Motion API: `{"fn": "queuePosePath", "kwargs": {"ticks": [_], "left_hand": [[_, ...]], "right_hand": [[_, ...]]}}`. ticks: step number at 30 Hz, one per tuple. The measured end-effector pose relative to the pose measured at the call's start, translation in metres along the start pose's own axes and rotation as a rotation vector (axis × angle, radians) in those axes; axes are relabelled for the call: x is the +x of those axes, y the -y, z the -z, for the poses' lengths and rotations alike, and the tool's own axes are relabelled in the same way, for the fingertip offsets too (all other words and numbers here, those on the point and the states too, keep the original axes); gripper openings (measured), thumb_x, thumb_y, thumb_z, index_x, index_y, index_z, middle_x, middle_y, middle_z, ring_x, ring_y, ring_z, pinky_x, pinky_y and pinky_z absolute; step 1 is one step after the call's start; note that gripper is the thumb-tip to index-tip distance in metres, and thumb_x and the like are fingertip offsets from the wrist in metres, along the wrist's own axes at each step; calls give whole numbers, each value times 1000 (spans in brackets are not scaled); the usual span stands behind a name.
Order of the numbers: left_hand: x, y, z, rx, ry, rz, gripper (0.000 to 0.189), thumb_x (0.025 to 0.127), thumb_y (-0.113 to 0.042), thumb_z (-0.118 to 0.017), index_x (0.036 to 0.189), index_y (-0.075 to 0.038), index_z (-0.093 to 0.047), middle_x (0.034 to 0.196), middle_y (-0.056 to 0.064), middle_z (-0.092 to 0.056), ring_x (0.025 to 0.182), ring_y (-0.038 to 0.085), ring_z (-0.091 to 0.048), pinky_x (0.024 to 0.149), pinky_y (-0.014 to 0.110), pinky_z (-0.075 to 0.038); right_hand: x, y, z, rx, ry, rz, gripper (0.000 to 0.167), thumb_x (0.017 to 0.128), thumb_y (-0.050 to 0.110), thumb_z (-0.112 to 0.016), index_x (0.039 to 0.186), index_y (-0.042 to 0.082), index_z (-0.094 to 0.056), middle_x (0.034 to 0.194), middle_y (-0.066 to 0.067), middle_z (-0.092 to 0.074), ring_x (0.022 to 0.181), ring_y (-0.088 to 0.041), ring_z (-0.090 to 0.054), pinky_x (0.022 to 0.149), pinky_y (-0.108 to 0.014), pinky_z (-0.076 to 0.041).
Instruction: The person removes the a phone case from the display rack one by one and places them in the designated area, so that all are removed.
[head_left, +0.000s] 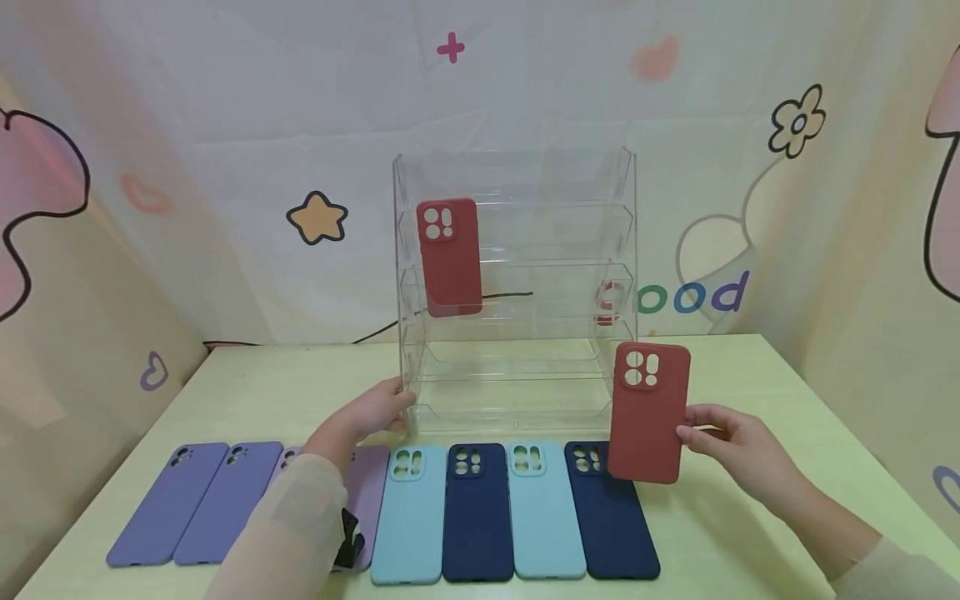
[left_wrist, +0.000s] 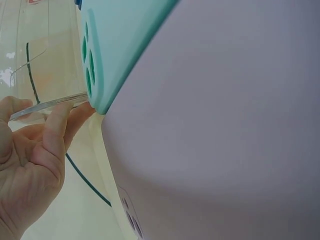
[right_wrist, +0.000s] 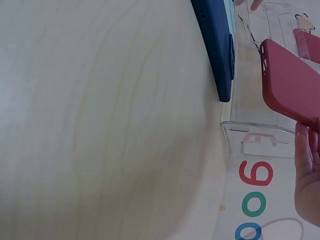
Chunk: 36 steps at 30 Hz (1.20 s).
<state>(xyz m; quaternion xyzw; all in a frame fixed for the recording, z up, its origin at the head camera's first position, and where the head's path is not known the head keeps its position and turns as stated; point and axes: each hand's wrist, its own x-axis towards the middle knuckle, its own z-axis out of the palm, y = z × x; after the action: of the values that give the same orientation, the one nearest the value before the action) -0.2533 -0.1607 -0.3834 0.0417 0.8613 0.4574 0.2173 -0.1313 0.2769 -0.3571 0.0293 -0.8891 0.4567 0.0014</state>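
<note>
My left hand [head_left: 378, 408] grips the lower left edge of a clear acrylic display rack [head_left: 517, 418]; in the left wrist view its thumb and fingers lie on both sides of the clear panel [left_wrist: 47, 105]. Between thumb and fingers, my right hand [head_left: 738, 446] pinches the right edge of a red phone case [head_left: 648, 425]. That case is upright, camera cutouts at its top left, in front of the rack's lower right corner. It overlaps a navy phone case [head_left: 618, 533] in the head view. Another red phone case [head_left: 453, 271] stands in the rack's upper left part.
Along the table [head_left: 750, 375] lies a row of phone cases: two purple [head_left: 168, 504], lilac ones [head_left: 371, 479] partly hidden by my left sleeve [head_left: 288, 525], then light blue [head_left: 408, 525] alternating with navy [head_left: 478, 529]. A patterned curtain [head_left: 247, 167] hangs behind the rack.
</note>
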Motion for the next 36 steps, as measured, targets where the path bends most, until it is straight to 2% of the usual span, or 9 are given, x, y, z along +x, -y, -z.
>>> {"fn": "queuePosePath", "kwargs": {"ticks": [9, 14, 18, 25, 36], "left_hand": [[0, -1, 0, -7, -1, -4, 55, 98, -18, -38, 148, -7, -21, 144, 24, -32, 112, 31, -47, 99, 53, -33], [-1, -1, 0, -22, 3, 0, 55, 98, -19, -38, 149, -9, -20, 145, 23, -31, 119, 33, -44, 102, 53, -30], [-2, -1, -1, -19, 3, 3, 55, 98, -19, -39, 149, -8, -20, 145, 23, -32, 117, 32, -45, 102, 54, -30], [-3, -1, 0, -11, -4, 5, 55, 97, -19, -39, 148, -7, -22, 144, 24, -32, 114, 31, -47, 100, 54, -32], [0, 1, -2, 1, -14, 5, 56, 97, -19, -40, 148, -9, -23, 143, 22, -35, 109, 29, -49, 99, 53, -32]], "right_hand": [[-10, -10, 6, 33, 48, -53, 47, 91, 24, -61, 123, -10, -52, 108, -17, -63, 92, -25, -64, 74, -24, -49], [-15, -18, 9, 42, 75, -60, 45, 92, 21, -60, 122, -12, -52, 106, -16, -64, 88, -18, -64, 74, -23, -50], [-19, -25, 12, 59, 98, -70, 44, 92, 19, -60, 121, -12, -52, 104, -15, -64, 86, -13, -63, 74, -23, -50], [-21, -35, 14, 104, 180, -124, 45, 93, 20, -59, 121, -14, -50, 104, -13, -64, 88, -12, -63, 75, -24, -50], [-24, -53, 21, 202, 323, -111, 47, 93, 17, -57, 118, -22, -46, 106, -16, -63, 89, -12, -63, 78, -29, -52]]}}
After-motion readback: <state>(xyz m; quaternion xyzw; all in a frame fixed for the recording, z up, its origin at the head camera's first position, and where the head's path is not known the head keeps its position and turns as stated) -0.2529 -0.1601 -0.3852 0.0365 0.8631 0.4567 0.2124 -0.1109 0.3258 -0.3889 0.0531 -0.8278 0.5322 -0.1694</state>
